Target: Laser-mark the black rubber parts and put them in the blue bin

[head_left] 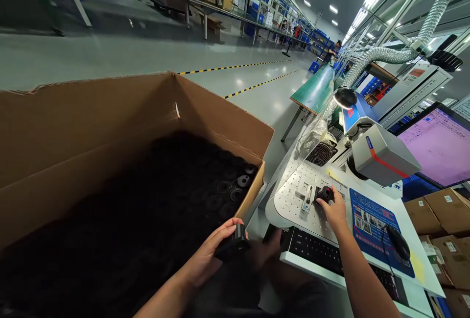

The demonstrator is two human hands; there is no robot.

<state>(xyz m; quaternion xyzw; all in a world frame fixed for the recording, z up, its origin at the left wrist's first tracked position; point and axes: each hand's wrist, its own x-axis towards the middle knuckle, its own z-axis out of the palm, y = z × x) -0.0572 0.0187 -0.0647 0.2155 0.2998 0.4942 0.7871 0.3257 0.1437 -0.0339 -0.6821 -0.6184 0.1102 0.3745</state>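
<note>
Open carton (110,112) of black parts (147,210) nearest the camera; one black piece at each hand.

Carton fills the view to the left of the left fingers; its near right edge stands just beside them. Left hand (216,247): thumb and fingers closed around a black piece (237,242), held at the carton's corner. Right hand (335,210): thumb and fingertips partly closed on the sides of a round black part (325,194), over the perforated plate (292,203). Small metal bracket (307,200) just left of the right fingertips.

Beyond the right fingers: grey machine head (385,155), round fan (322,152), black lamp (345,97), ribbed duct (389,55). Clear panel between the plate and the aisle side. Right of that hand: blue mat (370,225) with mouse (398,243), then monitor (436,144) and stacked cartons (422,217). Keyboard (316,254) on a shelf below the right fingers, partly covered by the forearm. Green table (316,90) well beyond; a person (330,52) at its far end.

Hard to read: most of the carton's contents merge into darkness; only a few ring shapes show near the right wall. Left piece blurred, its far side behind the fingers. Underside of the right part, and whether it touches the plate: cannot tell. Carton cut off at left and bottom. Monitor text illegible.
</note>
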